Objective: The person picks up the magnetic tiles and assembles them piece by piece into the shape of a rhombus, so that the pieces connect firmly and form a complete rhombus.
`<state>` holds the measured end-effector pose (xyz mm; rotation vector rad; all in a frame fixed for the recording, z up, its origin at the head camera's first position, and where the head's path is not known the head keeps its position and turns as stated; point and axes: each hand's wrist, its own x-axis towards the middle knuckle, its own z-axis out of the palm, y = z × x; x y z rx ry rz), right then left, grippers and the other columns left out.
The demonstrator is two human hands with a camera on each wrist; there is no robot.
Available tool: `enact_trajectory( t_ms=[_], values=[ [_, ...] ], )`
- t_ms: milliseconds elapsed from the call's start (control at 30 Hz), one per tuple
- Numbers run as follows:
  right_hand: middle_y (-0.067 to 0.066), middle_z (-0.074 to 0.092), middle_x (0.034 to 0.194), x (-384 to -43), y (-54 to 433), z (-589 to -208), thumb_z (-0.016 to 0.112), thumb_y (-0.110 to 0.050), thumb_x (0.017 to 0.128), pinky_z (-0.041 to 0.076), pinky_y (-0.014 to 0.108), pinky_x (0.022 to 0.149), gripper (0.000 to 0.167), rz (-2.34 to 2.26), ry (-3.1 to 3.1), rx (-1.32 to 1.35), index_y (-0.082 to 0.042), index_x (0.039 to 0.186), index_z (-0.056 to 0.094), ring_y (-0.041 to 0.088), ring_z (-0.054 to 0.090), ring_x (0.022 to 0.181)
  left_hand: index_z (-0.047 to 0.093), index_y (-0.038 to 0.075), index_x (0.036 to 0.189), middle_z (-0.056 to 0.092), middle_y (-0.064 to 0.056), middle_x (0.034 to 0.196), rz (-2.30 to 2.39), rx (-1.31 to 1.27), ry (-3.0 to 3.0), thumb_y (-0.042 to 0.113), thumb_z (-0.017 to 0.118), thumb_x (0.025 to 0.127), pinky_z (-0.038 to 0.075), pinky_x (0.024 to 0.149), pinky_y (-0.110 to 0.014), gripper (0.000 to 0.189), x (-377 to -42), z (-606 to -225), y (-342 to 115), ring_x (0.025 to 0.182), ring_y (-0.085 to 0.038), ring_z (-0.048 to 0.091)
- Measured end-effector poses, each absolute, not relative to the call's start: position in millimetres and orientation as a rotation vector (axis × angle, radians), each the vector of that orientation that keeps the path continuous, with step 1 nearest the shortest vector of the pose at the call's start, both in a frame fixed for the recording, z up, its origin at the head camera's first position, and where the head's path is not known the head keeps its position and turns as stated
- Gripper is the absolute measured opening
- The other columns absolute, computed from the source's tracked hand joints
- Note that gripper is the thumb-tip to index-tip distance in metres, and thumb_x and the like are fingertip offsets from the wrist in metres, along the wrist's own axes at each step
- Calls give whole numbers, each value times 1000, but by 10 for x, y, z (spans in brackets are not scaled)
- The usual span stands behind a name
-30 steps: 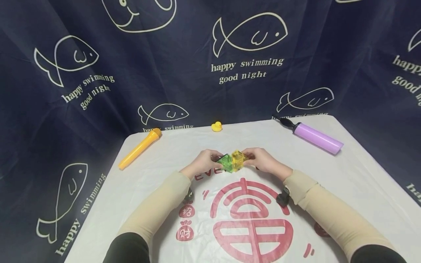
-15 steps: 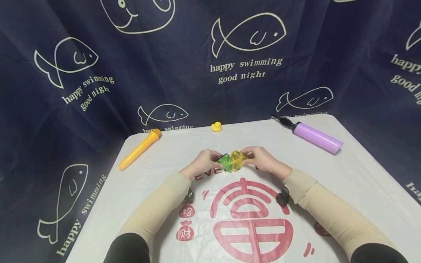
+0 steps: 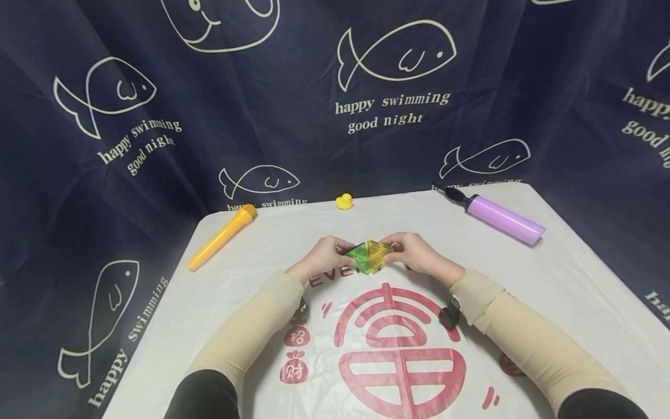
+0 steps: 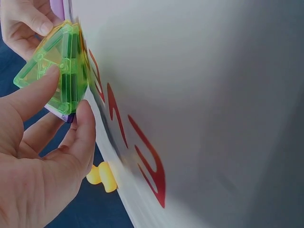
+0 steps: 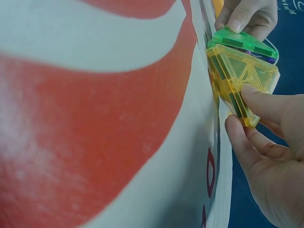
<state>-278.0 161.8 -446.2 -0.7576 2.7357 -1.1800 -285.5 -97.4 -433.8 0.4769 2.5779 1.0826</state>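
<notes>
Both hands meet above the far half of the white-covered table. My left hand (image 3: 327, 256) pinches a see-through green triangular magnetic tile (image 4: 68, 71), thumb on its face and fingers behind. A purple tile edge (image 4: 59, 114) shows under the green one in the left wrist view. From the other side, my right hand (image 3: 413, 253) pinches a see-through yellow triangular magnetic tile (image 5: 244, 71) between thumb and fingers. In the head view the green and yellow pieces stand side by side, their edges right at each other along an upright seam.
A small yellow rubber duck (image 3: 344, 201) sits at the table's back edge. An orange toy microphone (image 3: 222, 237) lies at the back left, and a purple hand pump (image 3: 505, 219) with a black end at the back right. Behind hangs a dark blue curtain (image 3: 314, 139).
The green and yellow tiles have tilted toward each other, and the V-shaped gap between their tops has narrowed. Both hands keep their grips and have hardly shifted.
</notes>
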Motion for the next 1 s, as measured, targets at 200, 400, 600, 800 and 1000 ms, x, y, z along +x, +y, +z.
enact_trajectory(
  t_ms=[200, 400, 600, 800, 1000],
  values=[
    [19, 70, 119, -2785, 1584, -4458, 80, -8, 88, 55, 45, 89, 37, -1154, 2740, -723, 2, 123, 71, 31, 68, 104, 73, 5, 124, 74, -8, 118, 1124, 445, 2554, 15, 82, 87, 57, 82, -27, 40, -2863, -4349, -974, 97, -16, 71],
    [20, 70, 117, -2778, 1583, -4425, 80, -7, 88, 54, 50, 92, 36, -1142, 2752, -747, 3, 121, 71, 34, 68, 104, 73, 5, 124, 74, -8, 118, 1115, 449, 2561, 15, 83, 87, 57, 79, -26, 40, -2864, -4341, -971, 96, -14, 71],
    [21, 70, 117, -2774, 1583, -4407, 79, -5, 87, 53, 52, 94, 35, -1157, 2748, -772, 4, 120, 71, 36, 68, 104, 74, 4, 123, 73, -9, 119, 1112, 445, 2570, 15, 83, 86, 57, 81, -26, 39, -2849, -4327, -958, 100, -17, 71],
    [21, 70, 117, -2786, 1591, -4393, 79, -5, 88, 53, 53, 94, 34, -1144, 2755, -766, 3, 120, 72, 37, 68, 104, 72, 6, 124, 73, -8, 115, 1062, 513, 2624, 16, 83, 87, 56, 87, -31, 40, -2870, -4352, -953, 103, -21, 69],
    [21, 70, 118, -2805, 1601, -4364, 78, -4, 88, 54, 52, 93, 33, -1134, 2757, -771, 3, 120, 71, 38, 68, 103, 72, 10, 122, 71, -6, 108, 1029, 538, 2667, 16, 84, 86, 56, 85, -31, 38, -2873, -4352, -928, 100, -21, 68]
  ],
)
